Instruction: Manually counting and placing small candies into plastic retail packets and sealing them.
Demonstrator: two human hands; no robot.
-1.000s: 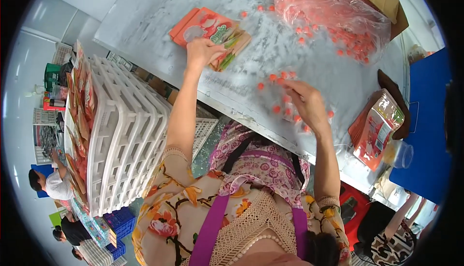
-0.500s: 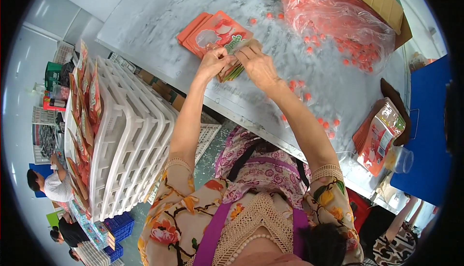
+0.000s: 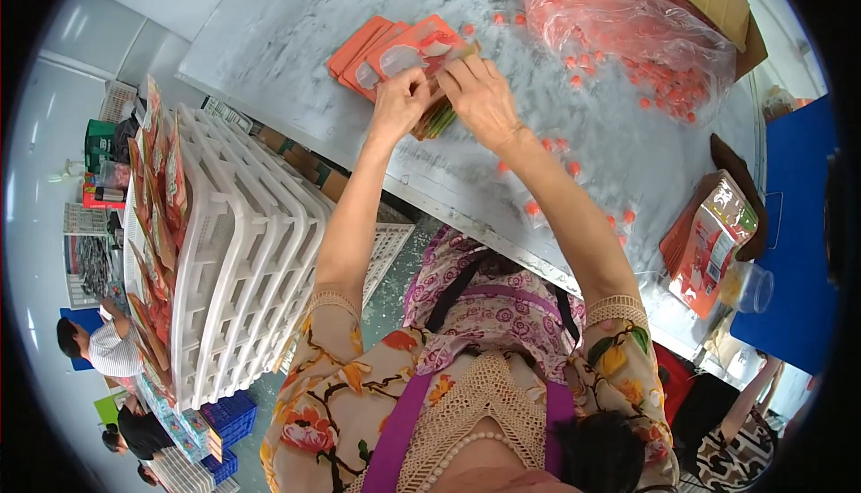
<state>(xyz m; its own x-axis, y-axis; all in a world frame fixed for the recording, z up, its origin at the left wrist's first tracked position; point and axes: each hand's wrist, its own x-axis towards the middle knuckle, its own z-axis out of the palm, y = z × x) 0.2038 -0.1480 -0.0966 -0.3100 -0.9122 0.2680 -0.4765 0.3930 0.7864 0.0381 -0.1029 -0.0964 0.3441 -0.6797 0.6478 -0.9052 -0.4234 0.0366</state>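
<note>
A fanned stack of flat red candy pouches point(image 3: 357, 49) lies on the marbled tabletop in front of me. My left hand point(image 3: 400, 106) has its fingers closed at the near left edge of the top pouch point(image 3: 414, 52). At that pouch's right end, my right hand point(image 3: 482, 103) grips the edge, fingers curled over it and partly covering it. Below and between the hands, greenish pouch edges point(image 3: 435, 122) show in a thick layered bundle. What exactly is pinched in the left fingertips is hidden.
Loose wrapped red candies point(image 3: 554, 145) are scattered right of my hands. A big clear bag of candies point(image 3: 628, 31) spills from a carton point(image 3: 717, 0). More pouches point(image 3: 704, 255) and a clear plastic cup point(image 3: 752, 287) sit at the right. Stacked white crates point(image 3: 224, 251) stand left.
The top pouch has shifted slightly up and right, and more pouches show fanned beneath it. My hands have moved a little apart, the left hand's fingers curling in.
</note>
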